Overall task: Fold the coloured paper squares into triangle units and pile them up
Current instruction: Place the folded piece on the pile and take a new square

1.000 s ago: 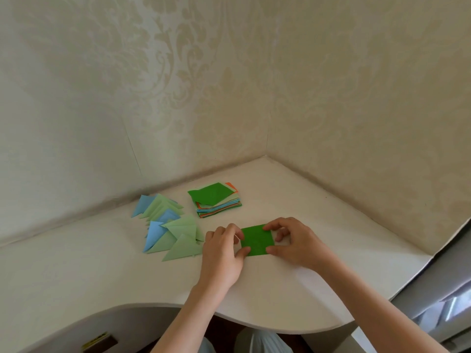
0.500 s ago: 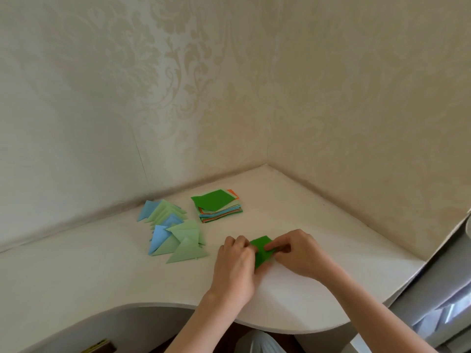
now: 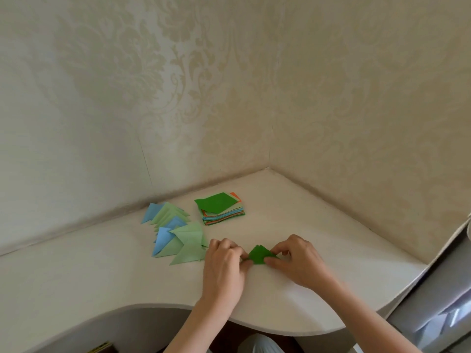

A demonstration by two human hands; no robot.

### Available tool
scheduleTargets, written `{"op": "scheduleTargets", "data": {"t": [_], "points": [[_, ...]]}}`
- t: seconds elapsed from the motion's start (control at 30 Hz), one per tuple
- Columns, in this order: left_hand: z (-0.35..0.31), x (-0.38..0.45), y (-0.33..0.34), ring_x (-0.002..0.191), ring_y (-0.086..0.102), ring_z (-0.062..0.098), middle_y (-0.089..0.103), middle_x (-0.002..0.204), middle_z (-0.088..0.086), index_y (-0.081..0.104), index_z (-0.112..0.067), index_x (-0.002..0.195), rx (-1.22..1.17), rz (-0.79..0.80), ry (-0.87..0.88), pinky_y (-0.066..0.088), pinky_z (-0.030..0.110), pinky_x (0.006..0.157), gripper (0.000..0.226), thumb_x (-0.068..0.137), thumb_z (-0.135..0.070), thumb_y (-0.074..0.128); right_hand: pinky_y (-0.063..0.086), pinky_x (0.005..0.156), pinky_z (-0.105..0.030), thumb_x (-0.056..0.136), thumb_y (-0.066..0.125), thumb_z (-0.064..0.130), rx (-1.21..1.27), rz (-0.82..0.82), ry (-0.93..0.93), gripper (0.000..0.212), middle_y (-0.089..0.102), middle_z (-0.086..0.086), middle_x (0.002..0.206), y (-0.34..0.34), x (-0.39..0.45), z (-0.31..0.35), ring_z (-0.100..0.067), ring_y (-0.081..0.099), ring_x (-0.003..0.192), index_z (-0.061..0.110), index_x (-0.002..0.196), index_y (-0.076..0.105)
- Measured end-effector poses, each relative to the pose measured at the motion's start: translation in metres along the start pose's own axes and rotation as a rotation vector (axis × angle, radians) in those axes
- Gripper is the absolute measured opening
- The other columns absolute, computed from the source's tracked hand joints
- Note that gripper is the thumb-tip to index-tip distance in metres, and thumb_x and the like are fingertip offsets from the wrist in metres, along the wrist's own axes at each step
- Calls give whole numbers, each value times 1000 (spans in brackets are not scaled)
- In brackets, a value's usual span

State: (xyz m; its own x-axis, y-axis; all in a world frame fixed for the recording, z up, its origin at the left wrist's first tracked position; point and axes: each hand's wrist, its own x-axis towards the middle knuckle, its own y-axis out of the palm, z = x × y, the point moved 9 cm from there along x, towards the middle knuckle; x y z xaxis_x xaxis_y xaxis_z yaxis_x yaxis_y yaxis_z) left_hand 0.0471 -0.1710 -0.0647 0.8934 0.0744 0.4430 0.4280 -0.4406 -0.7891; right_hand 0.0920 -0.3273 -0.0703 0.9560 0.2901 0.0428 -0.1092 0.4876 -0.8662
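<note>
Green paper (image 3: pixel 258 255), part-folded to a point, lay on the white desk (image 3: pixel 318 240) between both hands, the left hand (image 3: pixel 224 261) and right hand (image 3: pixel 295 261) each pinching a side corner. Being thin, light and easily creased, it probably wanted gripping at corners and folds. Finished triangles (image 3: pixel 175 235) sat just left, the square stack (image 3: pixel 221 208) behind.

White corner desk (image 3: pixel 293 207) against cream damask-patterned wallpaper (image 3: pixel 178 85)

Left hand (image 3: pixel 224 266), right hand (image 3: pixel 295 261) pinch dark green folded paper (image 3: pixel 258 255) on white surface (image 3: pixel 102 276); folded triangles pile (image 3: pixel 175 233), paper squares stack (image 3: pixel 220 208) behind.
</note>
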Motion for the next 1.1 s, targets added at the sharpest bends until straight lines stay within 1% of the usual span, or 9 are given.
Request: {"op": "scheduleTargets", "data": {"t": [0.1, 0.2, 0.37, 0.53, 0.77, 0.87, 0.93, 1.03, 1.1], "points": [[2, 1, 3, 89, 44, 18, 57, 84, -5, 70, -20, 81, 28, 8, -33, 41, 29, 81, 18, 83, -37, 68, 32, 59, -13, 83, 63, 51, 4, -36, 12, 26, 51, 5, 92, 2, 2, -2, -9, 48, 83, 30, 97, 71], [0, 3, 6, 78, 47, 21, 53, 74, -3, 65, -19, 68, 71, -32, -33, 48, 35, 68, 23, 76, -38, 75, 37, 64, -22, 82, 63, 53, -12, -67, 39, 27, 51, 7, 90, 5, 4, -2, -10, 48, 83, 29, 92, 70], [5, 3, 9, 73, 46, 19, 54, 73, -4, 59, -20, 71, 52, -62, -73, 44, 32, 63, 27, 74, -40, 76, 30, 57, -17, 79, 66, 56, -37, -82, 77, 23, 49, 13, 89, 6, 3, -4, -7, 47, 83, 36, 83, 55], [14, 4, 11, 77, 45, 16, 57, 80, -7, 58, -19, 83, -90, -26, -87, 43, 31, 68, 20, 77, -27, 76, 36, 62, -20, 72, 76, 45, 95, -74, 79, 25, 54, 12, 86, 6, 6, -12, -4, 49, 78, 35, 84, 56], [18, 2, 9, 81, 45, 11, 54, 82, -12, 62, -20, 86, -181, 21, -69, 32, 16, 70, 15, 79, -11, 72, 40, 60, -9, 75, 78, 19, 254, -61, 38, 15, 59, 9, 75, 0, 2, -20, -2, 46, 59, 27, 79, 65], [14, 0, 7, 85, 47, 11, 54, 86, -11, 64, -17, 90, -169, 29, -51, 34, 12, 73, 18, 82, -2, 66, 40, 60, -8, 76, 76, 17, 260, -78, 36, 17, 58, 9, 75, 1, 1, -21, -1, 46, 59, 29, 77, 64], [6, -1, 8, 89, 50, 14, 55, 91, -6, 64, -15, 97, -123, 48, -41, 40, 18, 74, 23, 84, 4, 59, 40, 61, -8, 77, 76, 17, 258, -91, 35, 15, 56, 9, 75, 3, 1, -21, -3, 46, 60, 27, 78, 65], [-13, -1, 7, 87, 49, 19, 54, 95, 2, 60, -14, 102, -83, 33, -35, 45, 31, 74, 12, 90, -13, 60, 40, 62, -8, 77, 75, 16, 236, -125, 22, 13, 55, 8, 75, 4, -1, -20, -4, 46, 62, 25, 79, 66], [-20, 0, 11, 92, 48, 20, 51, 102, 3, 56, -15, 107, -45, 72, -80, 43, 30, 76, 21, 91, -27, 59, 38, 61, -7, 78, 74, 17, 226, -142, 14, 11, 56, 5, 78, 5, -2, -20, -4, 47, 64, 24, 80, 66]]}}
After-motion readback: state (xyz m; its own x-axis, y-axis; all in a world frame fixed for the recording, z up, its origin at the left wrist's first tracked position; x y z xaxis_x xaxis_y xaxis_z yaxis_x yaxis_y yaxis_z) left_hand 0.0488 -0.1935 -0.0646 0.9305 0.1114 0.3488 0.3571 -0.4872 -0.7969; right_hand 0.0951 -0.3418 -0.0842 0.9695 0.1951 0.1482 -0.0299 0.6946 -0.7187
